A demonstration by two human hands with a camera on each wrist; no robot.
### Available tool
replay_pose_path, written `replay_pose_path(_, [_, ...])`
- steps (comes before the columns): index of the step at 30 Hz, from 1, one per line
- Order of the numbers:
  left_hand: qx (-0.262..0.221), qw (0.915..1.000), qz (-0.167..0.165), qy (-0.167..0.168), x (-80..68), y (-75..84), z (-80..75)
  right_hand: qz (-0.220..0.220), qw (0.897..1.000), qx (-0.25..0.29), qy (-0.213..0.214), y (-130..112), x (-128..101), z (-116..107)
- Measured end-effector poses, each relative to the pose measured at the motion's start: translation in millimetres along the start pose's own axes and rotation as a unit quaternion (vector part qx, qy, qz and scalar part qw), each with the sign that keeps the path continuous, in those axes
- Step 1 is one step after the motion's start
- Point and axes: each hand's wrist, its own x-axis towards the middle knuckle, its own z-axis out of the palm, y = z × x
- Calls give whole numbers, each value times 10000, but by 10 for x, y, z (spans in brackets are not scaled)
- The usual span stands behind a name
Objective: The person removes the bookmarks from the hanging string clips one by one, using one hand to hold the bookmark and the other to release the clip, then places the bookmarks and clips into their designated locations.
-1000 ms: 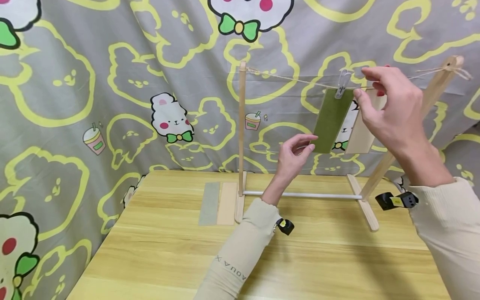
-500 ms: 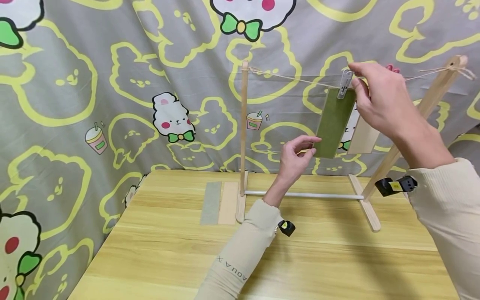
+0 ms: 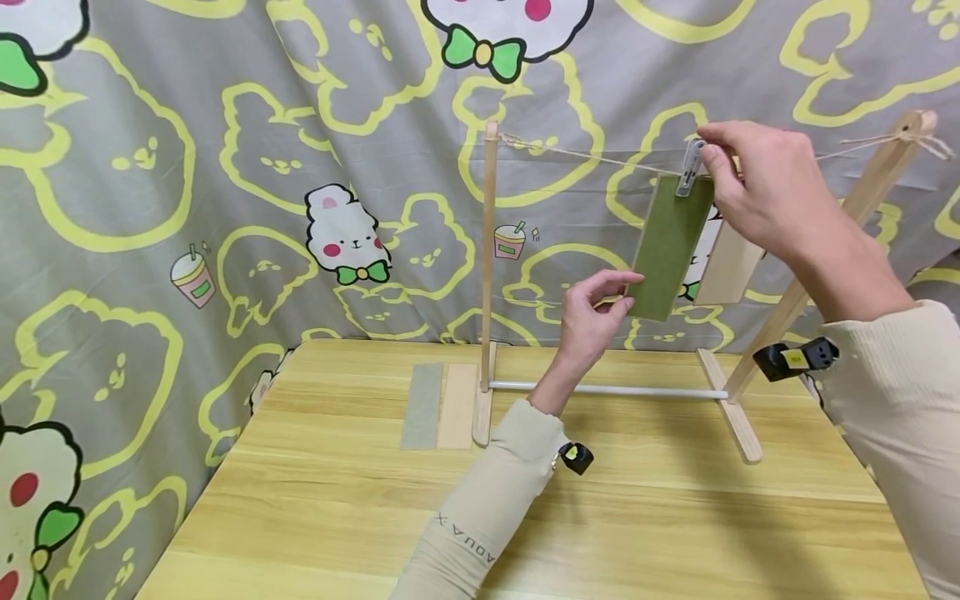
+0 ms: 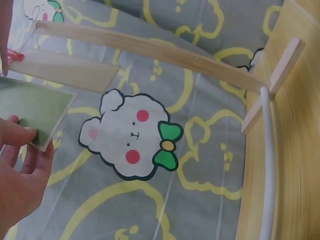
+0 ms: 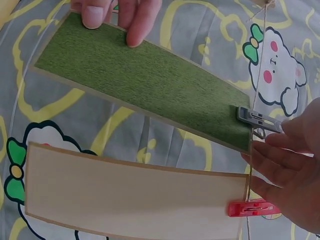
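Observation:
A green strip (image 3: 671, 250) hangs from a string (image 3: 592, 156), held at its top edge by a clear grey clothespin (image 3: 690, 168). My right hand (image 3: 772, 187) pinches the upper end of that clothespin between thumb and fingers. Low on the strip's left edge, my left hand (image 3: 592, 317) pinches it, thumb on the front face and fingers behind, as the left wrist view shows. Just right of it hangs a beige strip (image 3: 727, 262), clipped by a red clothespin (image 5: 252, 208) that my right hand hides in the head view.
A wooden stand has a left post (image 3: 489, 258), a right post (image 3: 870, 183) and a white crossbar (image 3: 622, 390). On the wooden table (image 3: 337, 517), a grey strip (image 3: 422, 406) and a light orange strip (image 3: 457, 406) lie beside the left foot. A patterned curtain (image 3: 420, 167) stands behind.
My right hand has moved left from beside the grey clothespin and now pinches it. The green strip's lower end has swung slightly, while my left hand stays at its edge.

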Motion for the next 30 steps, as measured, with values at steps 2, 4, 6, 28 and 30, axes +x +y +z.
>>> replay_pose_path(2, [-8,10000,-4,54,-4,-9,7,93,9999,-20,-67,2,19,-5])
replay_pose_path(4, [-22,9999,-14,108,-13,-14,12,191,9996,-51,-193,1,32,-10])
replay_pose_path(6, [-11,9999,-3,142,-22,-17,14,266,9991,-88,-311,1,41,-13])
replay_pose_path(28, [150,9997,157,129,-38,36,-59,1030,9868,1052,-678,146,73,-127])
replay_pose_path(30, [128,9997,131,141,-39,39,-63,1111,9839,1236,-652,161,65,-131])
